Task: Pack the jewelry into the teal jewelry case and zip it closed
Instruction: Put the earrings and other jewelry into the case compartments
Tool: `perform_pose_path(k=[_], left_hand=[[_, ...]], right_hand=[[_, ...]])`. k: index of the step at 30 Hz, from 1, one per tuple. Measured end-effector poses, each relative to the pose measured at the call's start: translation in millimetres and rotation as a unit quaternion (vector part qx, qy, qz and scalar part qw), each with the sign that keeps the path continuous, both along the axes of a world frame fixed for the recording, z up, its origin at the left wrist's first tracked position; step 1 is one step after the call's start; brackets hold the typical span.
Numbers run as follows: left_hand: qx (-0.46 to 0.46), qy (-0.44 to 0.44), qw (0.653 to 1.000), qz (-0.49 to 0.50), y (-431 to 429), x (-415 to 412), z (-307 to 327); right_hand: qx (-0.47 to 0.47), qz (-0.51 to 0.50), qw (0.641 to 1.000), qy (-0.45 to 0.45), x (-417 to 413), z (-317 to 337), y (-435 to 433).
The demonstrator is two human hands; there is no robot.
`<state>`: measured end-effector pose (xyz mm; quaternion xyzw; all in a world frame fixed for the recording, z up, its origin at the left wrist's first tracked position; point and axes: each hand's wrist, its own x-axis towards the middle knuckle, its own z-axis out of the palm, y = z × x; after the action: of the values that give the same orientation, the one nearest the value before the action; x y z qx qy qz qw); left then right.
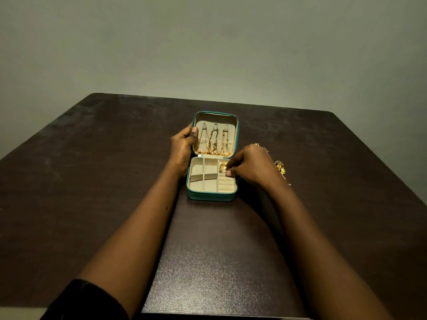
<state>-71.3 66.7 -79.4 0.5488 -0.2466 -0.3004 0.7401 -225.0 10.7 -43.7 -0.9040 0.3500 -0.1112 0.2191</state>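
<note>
Dark table (92,181): L hand (182,146) grips lid (231,137) of teal case (210,196), R hand (251,165) pinches gold piece (222,167) (far-right compt.).

teal jewelry case (211,197): leather-like outer skin, faint sheen | lining (209,169): cream cloth, velvety, matt | necklaces (216,142): gold-coloured metal chain, shiny | gold pieces (223,167): polished metal, glinting | counter (92,181): dark brown wood-look top, mottled, dull sheen

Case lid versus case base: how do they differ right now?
The lid holds gold chains hung from three hooks; the base is split into compartments. The left hand grips the lid; the right hand pinches gold pieces in the base's far right compartment. Both are cream-lined, teal outside.
</note>
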Motion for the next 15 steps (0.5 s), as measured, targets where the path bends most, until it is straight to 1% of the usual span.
perform_pose_path(k=[5, 9, 13, 15], left_hand=[[-0.007, 0.006, 1.000, -0.003, 0.2, 1.5, 0.4], [-0.012, 0.017, 1.000, -0.003, -0.1, 0.1, 0.8], [-0.017, 0.015, 1.000, -0.002, 0.4, -0.4, 1.5], [-0.017, 0.014, 1.000, -0.003, 0.3, -0.3, 1.0]], right_hand=[[0.062, -0.002, 0.998, -0.026, -3.0, 2.0, -1.7], [0.066, 0.004, 0.997, -0.039, -4.5, 3.8, 0.8], [0.094, 0.003, 0.991, -0.090, -6.6, 5.6, -0.2], [0.081, 0.009, 0.991, -0.108, -5.9, 5.3, 0.9]])
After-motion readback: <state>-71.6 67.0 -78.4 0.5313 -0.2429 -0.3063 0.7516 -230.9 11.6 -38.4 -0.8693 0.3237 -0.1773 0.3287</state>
